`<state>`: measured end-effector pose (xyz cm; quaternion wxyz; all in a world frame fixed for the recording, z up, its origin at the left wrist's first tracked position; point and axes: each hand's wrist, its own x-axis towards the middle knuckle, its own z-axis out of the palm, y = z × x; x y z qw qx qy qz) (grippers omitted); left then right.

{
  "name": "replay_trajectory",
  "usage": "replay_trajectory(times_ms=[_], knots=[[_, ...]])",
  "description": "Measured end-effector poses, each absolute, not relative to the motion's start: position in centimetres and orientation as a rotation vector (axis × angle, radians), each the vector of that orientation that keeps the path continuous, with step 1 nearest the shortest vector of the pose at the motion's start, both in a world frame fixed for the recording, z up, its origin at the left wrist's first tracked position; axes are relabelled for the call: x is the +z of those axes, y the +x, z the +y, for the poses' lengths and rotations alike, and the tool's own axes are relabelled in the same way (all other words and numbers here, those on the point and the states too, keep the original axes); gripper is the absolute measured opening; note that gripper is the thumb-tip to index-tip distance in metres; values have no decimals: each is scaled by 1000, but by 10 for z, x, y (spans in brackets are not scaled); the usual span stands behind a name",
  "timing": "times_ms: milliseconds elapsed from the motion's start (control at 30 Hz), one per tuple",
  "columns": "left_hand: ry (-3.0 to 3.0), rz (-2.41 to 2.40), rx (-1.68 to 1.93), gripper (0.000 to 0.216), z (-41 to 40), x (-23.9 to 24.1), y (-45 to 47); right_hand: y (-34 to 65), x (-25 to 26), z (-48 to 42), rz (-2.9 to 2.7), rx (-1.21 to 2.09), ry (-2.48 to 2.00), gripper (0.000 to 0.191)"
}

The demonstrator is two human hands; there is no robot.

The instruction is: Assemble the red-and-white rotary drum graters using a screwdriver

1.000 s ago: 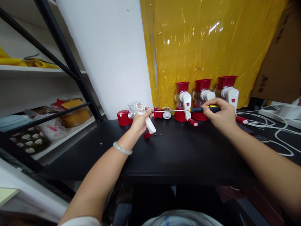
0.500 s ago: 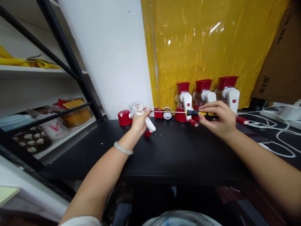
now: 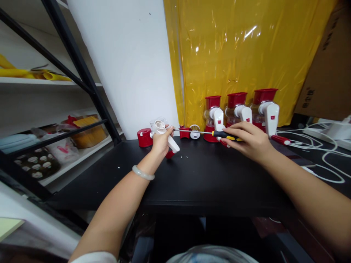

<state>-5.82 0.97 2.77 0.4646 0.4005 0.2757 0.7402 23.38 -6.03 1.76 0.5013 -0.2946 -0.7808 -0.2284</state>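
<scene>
My left hand (image 3: 161,140) is closed around a white crank-handle part with a clear body (image 3: 159,125), part of a rotary grater like those standing on the right. Its white arm slants down toward me and ends in a red grip (image 3: 170,154). In my right hand (image 3: 251,140) is a black and yellow screwdriver (image 3: 219,134), held level with its shaft pointing left. The tip reaches my left thumb and fingertips; whether it touches a screw is too small to tell. Behind the left hand sits a red grater base (image 3: 144,137).
Several assembled red and white rotary graters (image 3: 214,118) stand at the back right. A red part (image 3: 185,132) and a drum (image 3: 195,132) lie beside them. Tiny screws (image 3: 184,157) dot the black table (image 3: 208,182). White cables (image 3: 315,146) lie right; a shelf rack (image 3: 82,84) stands left.
My right hand and the screwdriver have shifted slightly left, and the grip on the handle has turned. The white part in my left hand has moved a little left.
</scene>
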Motion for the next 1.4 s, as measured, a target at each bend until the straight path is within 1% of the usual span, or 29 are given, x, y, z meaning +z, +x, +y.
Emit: replay_trajectory(times_ms=[67, 200, 367, 500, 667, 833, 1200, 1400], knots=[[986, 686, 1831, 26, 11, 27, -59, 234, 17, -60, -1928, -579, -748, 24], [1000, 679, 1837, 23, 11, 28, -59, 233, 15, -60, -1941, -631, -794, 26], [981, 676, 1781, 19, 9, 30, -60, 234, 16, -59, -1913, -581, -795, 24], [959, 680, 1735, 27, 11, 31, -61, 238, 18, -58, -1860, -574, -828, 22], [1081, 732, 1795, 32, 14, 31, -65, 240, 24, -61, -1743, -481, -853, 19], [1304, 877, 1824, 27, 17, 32, -70, 240, 29, -65, -1671, -428, -812, 16], [1475, 802, 1679, 18, 9, 32, -65, 241, 27, -62, -1715, -469, -816, 15], [1505, 812, 1651, 18, 9, 31, -65, 241, 27, -60, -1739, -545, -725, 15]])
